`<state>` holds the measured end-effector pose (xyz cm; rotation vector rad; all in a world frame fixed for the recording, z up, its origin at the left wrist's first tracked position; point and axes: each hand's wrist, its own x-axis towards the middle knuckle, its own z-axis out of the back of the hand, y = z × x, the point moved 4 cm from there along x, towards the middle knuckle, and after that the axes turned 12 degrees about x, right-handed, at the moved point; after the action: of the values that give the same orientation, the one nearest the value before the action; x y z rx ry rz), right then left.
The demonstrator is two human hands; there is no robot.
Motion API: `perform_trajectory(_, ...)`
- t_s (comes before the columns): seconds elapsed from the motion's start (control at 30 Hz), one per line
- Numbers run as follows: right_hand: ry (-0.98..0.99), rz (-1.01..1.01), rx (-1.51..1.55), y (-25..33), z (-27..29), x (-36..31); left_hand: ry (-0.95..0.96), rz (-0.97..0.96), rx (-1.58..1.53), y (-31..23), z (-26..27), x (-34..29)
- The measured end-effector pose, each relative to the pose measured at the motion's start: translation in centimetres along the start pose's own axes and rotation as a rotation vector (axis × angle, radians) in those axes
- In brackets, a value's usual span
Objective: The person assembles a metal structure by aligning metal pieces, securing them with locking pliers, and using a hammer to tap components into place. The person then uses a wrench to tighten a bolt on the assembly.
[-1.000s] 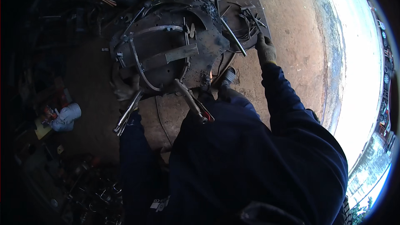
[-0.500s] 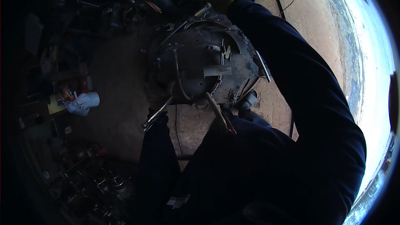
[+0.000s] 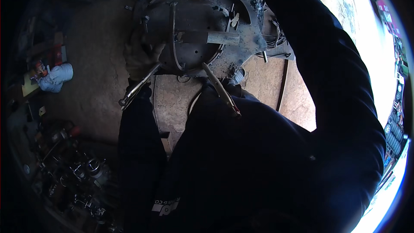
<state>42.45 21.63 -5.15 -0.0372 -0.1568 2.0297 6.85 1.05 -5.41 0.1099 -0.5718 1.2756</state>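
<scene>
My left hand (image 3: 144,56), in a dark glove, is at the left edge of a round dark metal workpiece (image 3: 194,19). Deep shade hides how its fingers lie. My right arm (image 3: 327,47) stretches up past the top edge of the picture, so the right hand is out of sight. A curved metal strip (image 3: 173,34) crosses the workpiece, and a flat grey bar (image 3: 223,38) lies over its right part. Two plier-like metal tools stick out from the near edge, one on the left (image 3: 140,86) beside my left wrist and one in the middle (image 3: 221,88).
Dark crumbs and debris (image 3: 233,70) cover the metal's right side. Cables (image 3: 276,39) and a metal rod end (image 3: 265,57) lie beyond it. On the floor at left are a pale bundle of cloth (image 3: 56,77) and a heap of metal parts (image 3: 92,168).
The view has shifted, so the workpiece stands higher and farther left. My gloved right hand, visible at the top before, has left the picture. My left hand stays beside the workpiece.
</scene>
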Motion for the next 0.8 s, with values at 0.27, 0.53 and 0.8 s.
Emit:
perform_trajectory(0.27,-0.263,-0.15,0.414,2.0,5.4,-8.7,0.042,-0.05,-0.095,-1.0,0.6,1.2)
perform_trajectory(0.53,-0.648,-0.319,1.269,6.6,10.8,-23.2,-0.108,-0.145,-0.053,-1.1,0.2,0.5)
perform_trajectory(0.8,-0.492,-0.65,1.697,13.7,7.1,-33.9,-0.129,-0.084,-0.069,0.5,-0.5,0.1)
